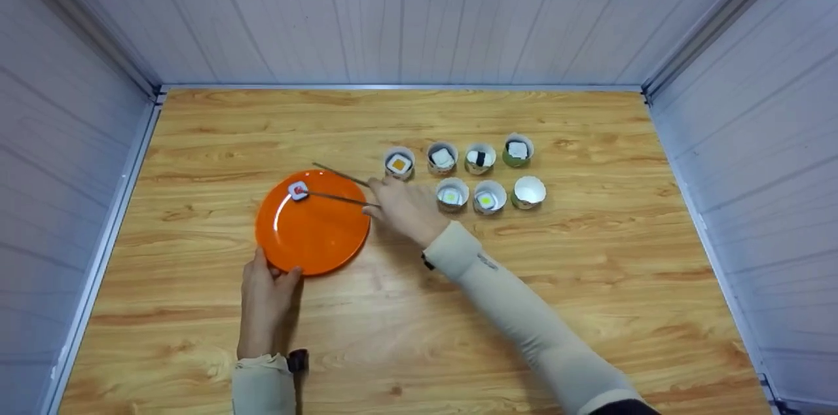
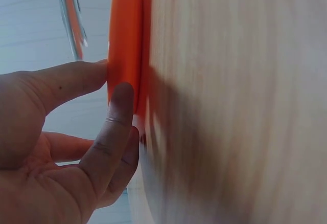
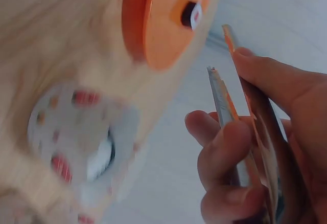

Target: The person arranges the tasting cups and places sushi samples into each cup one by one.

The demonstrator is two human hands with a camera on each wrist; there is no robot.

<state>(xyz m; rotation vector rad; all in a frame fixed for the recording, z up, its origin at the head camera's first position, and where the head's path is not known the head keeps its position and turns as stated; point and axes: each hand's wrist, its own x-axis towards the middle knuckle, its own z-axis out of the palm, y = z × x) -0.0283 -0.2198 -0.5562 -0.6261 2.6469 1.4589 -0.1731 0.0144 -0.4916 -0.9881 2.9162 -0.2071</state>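
Note:
An orange plate [image 1: 321, 238] lies on the table's left side, its near-left rim pinched between the thumb and fingers of my left hand [image 1: 263, 300]. On the plate near its far left edge sits one small sushi roll piece [image 1: 296, 188], white and dark with a red centre. My right hand [image 1: 407, 209] grips metal tongs [image 1: 340, 198] over the plate's right side. The tongs' arms are spread; one tip overlaps the sushi piece in the head view. In the right wrist view, the tongs' tips stand apart from the sushi piece [image 3: 194, 16], nothing between them.
Several paper cups stand in two rows right of the plate. A back-row cup [image 1: 399, 173] holds a piece with an orange centre; front cups [image 1: 452, 206] hold pieces with yellow-green centres. One cup [image 1: 529, 192] shows its white inside. Panel walls [image 1: 406, 16] bound the wooden table [image 1: 406, 362].

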